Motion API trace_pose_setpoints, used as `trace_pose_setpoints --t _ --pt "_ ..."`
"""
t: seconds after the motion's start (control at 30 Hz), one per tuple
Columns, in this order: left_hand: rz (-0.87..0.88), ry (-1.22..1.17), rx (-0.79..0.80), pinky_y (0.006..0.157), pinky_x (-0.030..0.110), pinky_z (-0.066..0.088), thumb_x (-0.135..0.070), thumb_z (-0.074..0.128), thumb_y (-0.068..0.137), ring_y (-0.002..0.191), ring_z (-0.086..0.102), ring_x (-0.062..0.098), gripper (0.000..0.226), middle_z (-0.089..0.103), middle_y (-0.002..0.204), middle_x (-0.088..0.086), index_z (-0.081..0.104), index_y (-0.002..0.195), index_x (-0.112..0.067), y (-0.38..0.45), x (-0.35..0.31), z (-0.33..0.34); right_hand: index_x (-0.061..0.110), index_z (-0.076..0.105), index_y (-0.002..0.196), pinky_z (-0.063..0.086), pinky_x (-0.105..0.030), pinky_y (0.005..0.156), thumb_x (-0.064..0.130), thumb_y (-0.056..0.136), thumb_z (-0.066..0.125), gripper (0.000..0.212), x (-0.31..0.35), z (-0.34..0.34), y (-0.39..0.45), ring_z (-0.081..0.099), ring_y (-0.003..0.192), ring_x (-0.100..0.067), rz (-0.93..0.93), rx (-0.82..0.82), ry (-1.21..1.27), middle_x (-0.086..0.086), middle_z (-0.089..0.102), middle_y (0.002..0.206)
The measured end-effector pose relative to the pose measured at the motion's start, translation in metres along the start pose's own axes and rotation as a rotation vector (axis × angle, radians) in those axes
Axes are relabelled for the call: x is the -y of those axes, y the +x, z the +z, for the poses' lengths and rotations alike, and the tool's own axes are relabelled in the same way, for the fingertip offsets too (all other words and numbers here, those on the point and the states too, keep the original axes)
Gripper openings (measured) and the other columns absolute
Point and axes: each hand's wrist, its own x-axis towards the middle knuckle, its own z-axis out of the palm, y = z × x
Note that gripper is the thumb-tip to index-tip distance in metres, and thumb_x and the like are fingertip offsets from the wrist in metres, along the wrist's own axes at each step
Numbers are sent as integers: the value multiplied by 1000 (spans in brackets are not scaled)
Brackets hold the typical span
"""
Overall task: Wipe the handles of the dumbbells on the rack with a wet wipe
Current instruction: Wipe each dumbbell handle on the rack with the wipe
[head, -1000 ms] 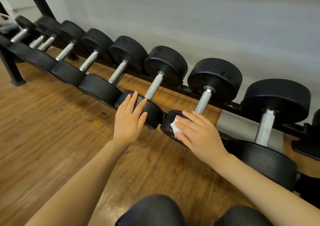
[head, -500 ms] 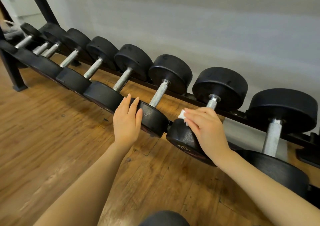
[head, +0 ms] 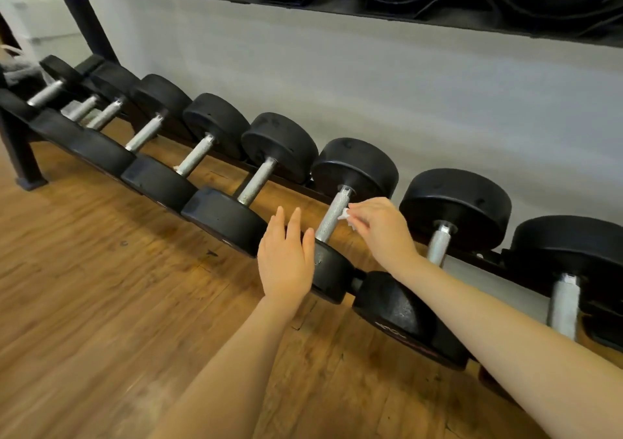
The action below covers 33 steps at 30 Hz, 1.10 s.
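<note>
Several black dumbbells with knurled silver handles lie side by side on a low black rack [head: 472, 253]. My right hand [head: 381, 229] pinches a small white wet wipe [head: 344, 215] and holds it against the right side of one silver handle [head: 332, 217]. My left hand [head: 286, 260] rests with straight fingers on the near black head [head: 332, 275] of that same dumbbell.
A wooden floor [head: 101, 303] spreads in front of the rack. A grey wall [head: 371, 94] runs behind it. An upper shelf [head: 371, 0] with more dark weights hangs over the top of the view. A black rack leg [head: 23, 165] stands at the left.
My right hand has moved with the wipe from the neighbouring dumbbell's near head onto the handle of the dumbbell my left hand rests on. The camera has tilted up, revealing the upper shelf.
</note>
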Motion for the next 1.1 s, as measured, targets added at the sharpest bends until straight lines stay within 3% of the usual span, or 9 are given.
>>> trace_pose_setpoints --t 0.17,0.33,0.5,0.6,0.8,0.93,1.1 --pt "-109 -36 1 120 38 25 -41 32 106 148 27 20 50 27 161 2 36 152 -24 -4 -3 5 7 72 111 46 -30 94 17 88 69 25 -21 13 19 62 106 -21 -112 60 -40 -7 72 106" --pt "-141 -62 -98 118 38 27 -38 37 105 145 33 18 47 35 157 1 43 148 -22 -6 -5 10 5 71 114 50 -39 99 15 86 72 30 -37 36 43 64 110 -22 -248 72 -103 -9 71 111" --pt "-92 -50 -233 111 34 26 -29 51 102 140 41 22 39 45 151 4 56 139 -20 -9 -3 21 3 72 110 46 -36 97 11 74 82 39 -52 62 57 66 107 -25 -420 106 -178 -10 72 110" --pt "-109 -52 -312 109 35 29 -31 47 99 137 44 23 39 51 146 6 61 134 -19 -13 -5 28 3 70 113 51 -41 96 14 66 88 51 -64 68 56 66 108 -26 -516 158 -245 -12 70 113" --pt "-101 -16 -343 105 42 46 -34 35 95 127 56 23 48 62 134 7 66 127 -14 -9 -11 25 3 57 130 41 -43 108 15 77 77 58 -77 74 46 54 125 -29 -536 145 -329 -15 60 131" --pt "-177 32 -247 114 45 37 -23 44 102 137 46 23 38 53 144 7 59 136 -14 -10 -20 25 3 52 134 41 -43 108 17 85 70 54 -74 76 41 49 130 -30 -437 87 -331 -17 55 136" --pt "-193 94 -217 115 46 34 -24 43 103 140 41 23 40 48 149 7 53 141 -15 -11 -20 26 3 45 140 40 -42 110 22 92 61 53 -74 81 35 43 136 -29 -397 75 -301 -16 49 143"
